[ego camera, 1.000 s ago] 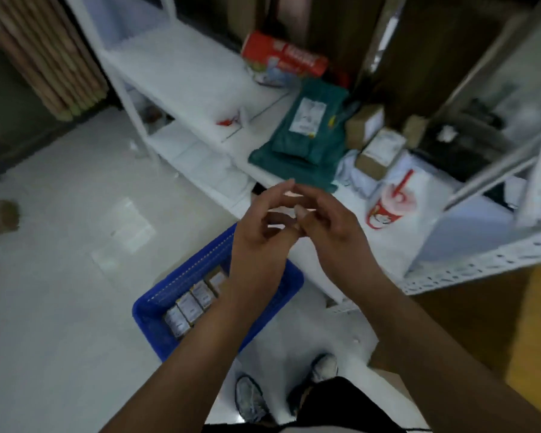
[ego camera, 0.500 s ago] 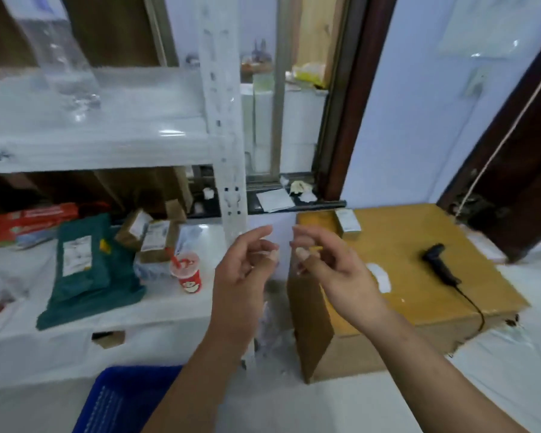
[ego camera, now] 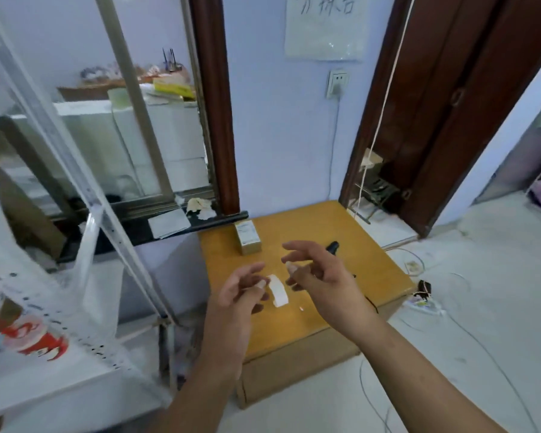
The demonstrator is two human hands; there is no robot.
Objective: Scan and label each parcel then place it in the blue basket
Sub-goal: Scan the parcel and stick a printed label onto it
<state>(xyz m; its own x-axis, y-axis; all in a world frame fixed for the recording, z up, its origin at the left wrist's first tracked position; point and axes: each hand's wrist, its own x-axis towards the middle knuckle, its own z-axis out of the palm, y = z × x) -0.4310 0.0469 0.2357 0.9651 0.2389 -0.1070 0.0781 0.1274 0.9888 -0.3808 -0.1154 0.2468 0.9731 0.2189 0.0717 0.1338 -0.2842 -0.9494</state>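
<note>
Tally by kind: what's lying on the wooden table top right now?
small boxed parcel: 1
black scanner, partly hidden behind the right hand: 1
white label strip: 1
Total: 3
A tiny white speck near the strip is too small to identify, so it is not counted.

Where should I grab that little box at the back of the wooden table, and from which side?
Take the small box across its two long sides, coming down from above. It lies flat, label up, long axis pointing away from you, with bare table on both flanks for thumb and fingers.
</note>
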